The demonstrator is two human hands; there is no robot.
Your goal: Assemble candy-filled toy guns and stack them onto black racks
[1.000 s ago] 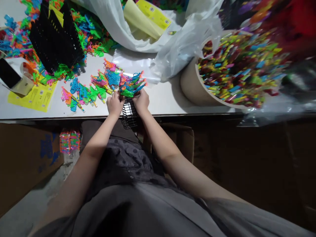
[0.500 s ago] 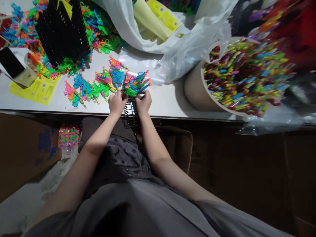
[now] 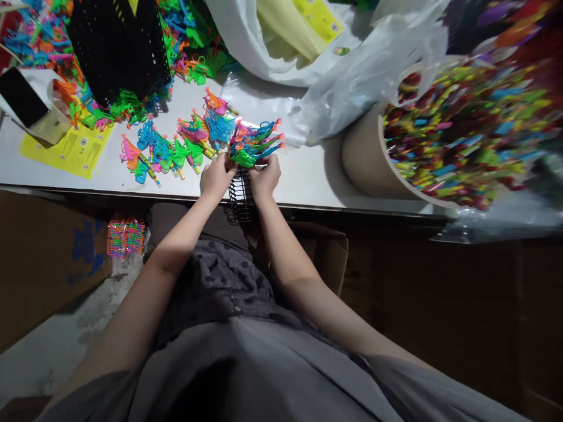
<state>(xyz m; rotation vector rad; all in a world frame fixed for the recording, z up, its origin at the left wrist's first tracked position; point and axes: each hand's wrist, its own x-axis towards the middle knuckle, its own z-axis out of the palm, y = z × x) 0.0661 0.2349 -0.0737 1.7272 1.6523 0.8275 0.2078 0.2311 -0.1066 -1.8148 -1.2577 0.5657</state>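
Note:
A bunch of small colourful plastic toys (image 3: pixel 254 144), blue, green and orange, stands at the top of a black wire rack (image 3: pixel 240 196) that reaches over the table's front edge. My left hand (image 3: pixel 217 177) is closed at the left side of the bunch, fingertips pinched against it. From the right, my right hand (image 3: pixel 266 177) has its thumb and fingers closed at the lower edge of the same bunch. Exactly which piece each hand pinches is hidden. Left of my hands, several similar toys with small striped tubes (image 3: pixel 165 153) lie in a row on the white table (image 3: pixel 176 189).
A large tub (image 3: pixel 367 158) full of wrapped colourful sticks stands at the right. Behind are a black perforated basket (image 3: pixel 118 53), heaped toys (image 3: pixel 189 29) and a white bag (image 3: pixel 240 44). A phone (image 3: pixel 23 97) leans on a box at left; cardboard boxes stand below.
The view has shifted slightly, so table things appear a little further right and higher. Both hands stay at the bunch of toys on the rack, with little visible change in grip.

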